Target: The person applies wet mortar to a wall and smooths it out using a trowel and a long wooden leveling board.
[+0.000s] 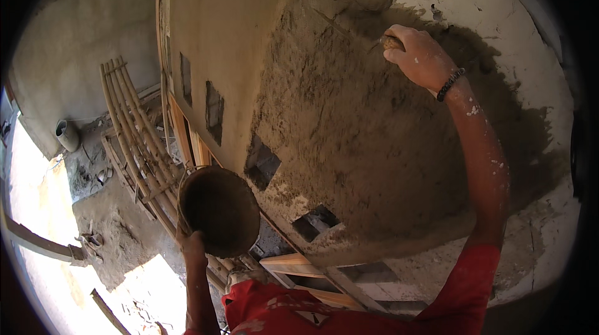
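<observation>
Plastered wall: left hand grips bowl, right hand brownish object; shirt bears triangle.

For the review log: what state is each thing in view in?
Left hand: gripping basin
Basin: open side visible, contents too dark to tell
Right hand: closed around brownish object
Brownish object: held, partly hidden
Plaster: rough, ragged-edged
Wall opening: not plastered over
Bucket: uncovered, contents unclear
Red shirt: pale smudges

Over there a rack of bamboo poles, a grey bucket near the far wall, sunlight glaring on the floor
</observation>
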`<control>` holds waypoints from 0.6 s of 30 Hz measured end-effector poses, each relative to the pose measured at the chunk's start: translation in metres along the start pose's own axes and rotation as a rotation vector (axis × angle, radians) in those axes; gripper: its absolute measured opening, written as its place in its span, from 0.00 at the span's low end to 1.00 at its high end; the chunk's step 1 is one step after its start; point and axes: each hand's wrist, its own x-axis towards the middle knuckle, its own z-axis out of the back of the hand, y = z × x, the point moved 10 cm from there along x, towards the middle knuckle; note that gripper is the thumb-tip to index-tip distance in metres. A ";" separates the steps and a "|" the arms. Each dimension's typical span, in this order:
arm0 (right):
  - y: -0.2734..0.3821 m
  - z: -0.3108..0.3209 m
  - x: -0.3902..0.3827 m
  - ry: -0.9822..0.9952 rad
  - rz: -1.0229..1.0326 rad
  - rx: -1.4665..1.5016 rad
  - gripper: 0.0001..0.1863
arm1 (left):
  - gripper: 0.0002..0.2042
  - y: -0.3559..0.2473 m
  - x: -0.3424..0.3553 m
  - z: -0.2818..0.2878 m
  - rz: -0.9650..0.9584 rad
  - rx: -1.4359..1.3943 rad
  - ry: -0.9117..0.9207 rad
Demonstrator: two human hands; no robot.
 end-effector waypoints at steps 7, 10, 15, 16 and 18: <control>-0.043 0.058 0.007 -0.094 -0.110 -0.066 0.23 | 0.32 0.004 0.007 0.011 -0.008 0.039 0.005; -0.045 0.083 0.001 -0.096 -0.163 -0.066 0.23 | 0.33 0.003 0.009 0.008 -0.027 -0.039 0.022; -0.056 0.119 -0.003 -0.235 -0.059 -0.263 0.22 | 0.33 0.004 0.002 0.010 -0.006 -0.021 -0.013; -0.053 0.124 -0.003 -0.260 -0.010 -0.353 0.22 | 0.33 0.005 0.001 0.010 0.002 -0.023 -0.004; -0.043 0.131 -0.012 -0.321 0.030 -0.462 0.21 | 0.32 0.011 -0.001 0.010 0.007 -0.010 0.010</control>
